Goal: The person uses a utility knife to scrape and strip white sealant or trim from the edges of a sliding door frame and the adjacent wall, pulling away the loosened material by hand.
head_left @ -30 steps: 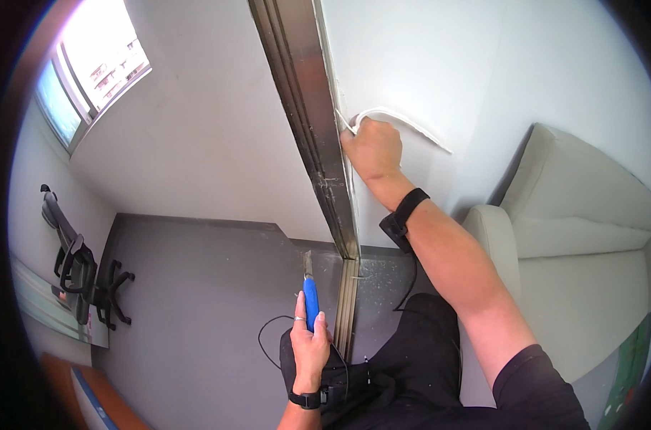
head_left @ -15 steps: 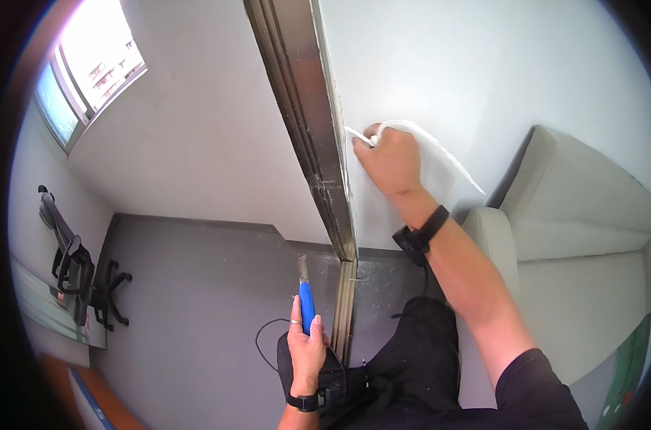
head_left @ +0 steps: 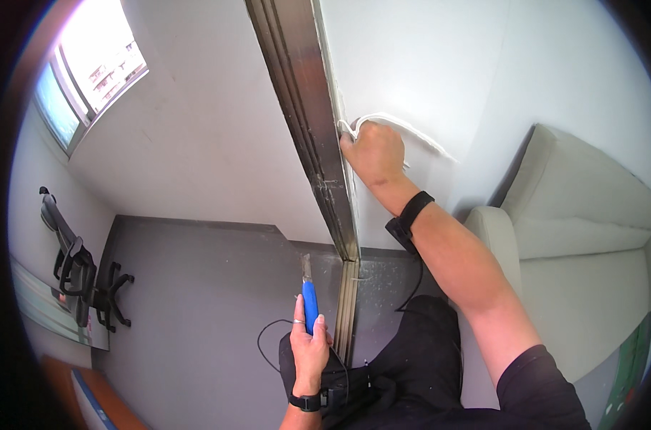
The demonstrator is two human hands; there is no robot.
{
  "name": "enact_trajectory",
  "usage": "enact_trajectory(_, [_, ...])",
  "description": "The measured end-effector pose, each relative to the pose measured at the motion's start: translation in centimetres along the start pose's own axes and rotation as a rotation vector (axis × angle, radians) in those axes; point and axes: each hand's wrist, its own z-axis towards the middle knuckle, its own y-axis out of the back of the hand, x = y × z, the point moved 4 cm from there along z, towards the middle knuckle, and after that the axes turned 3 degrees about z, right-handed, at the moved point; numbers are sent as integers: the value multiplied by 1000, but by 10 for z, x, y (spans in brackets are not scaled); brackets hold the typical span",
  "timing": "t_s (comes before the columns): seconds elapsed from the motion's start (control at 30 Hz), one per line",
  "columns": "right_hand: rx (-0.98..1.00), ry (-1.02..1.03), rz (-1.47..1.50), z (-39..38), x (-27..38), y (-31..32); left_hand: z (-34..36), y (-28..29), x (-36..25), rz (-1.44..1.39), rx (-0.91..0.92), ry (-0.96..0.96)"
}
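Observation:
My left hand [head_left: 310,346] is closed on a blue-handled tool [head_left: 310,301], low in the middle of the view, with its flat metal blade pointing up. Higher up, my right hand [head_left: 375,154] is closed on a thin white strip [head_left: 404,125], right beside the edge of a dark metal frame [head_left: 290,64]. The strip arches out from my fingers over the white wall [head_left: 440,64], its far end loose. A short part of it runs from my fingers to the frame's edge; my fingertips are partly hidden.
A beige armchair [head_left: 576,294] stands at the right. At the left are a black office chair [head_left: 73,251], a window [head_left: 100,54] and a brown wooden piece [head_left: 71,387] near the lower edge. A metal track [head_left: 348,301] crosses the grey floor [head_left: 196,301]; black cables hang by my hands.
My right hand moved right and down, away from the frame, drawing the strip out, and is now back up and left at the frame's edge. My left hand with the tool has barely moved.

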Motion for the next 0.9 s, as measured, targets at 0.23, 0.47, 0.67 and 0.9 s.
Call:
enact_trajectory(0.23, [-53,74,-34,0,1,1,-1,-2,-3,15,4,9])
enact_trajectory(0.47, [-46,80,-117,3,-7,19,-3,2,-2,16,-6,-2])
enact_trajectory(0.67, [-79,27,-100,12,-15,46,-2,3,3,-4,-4,8])
enact_trajectory(0.9, [-309,46,-46,21,-35,120,0,-5,2,-12,10,29])
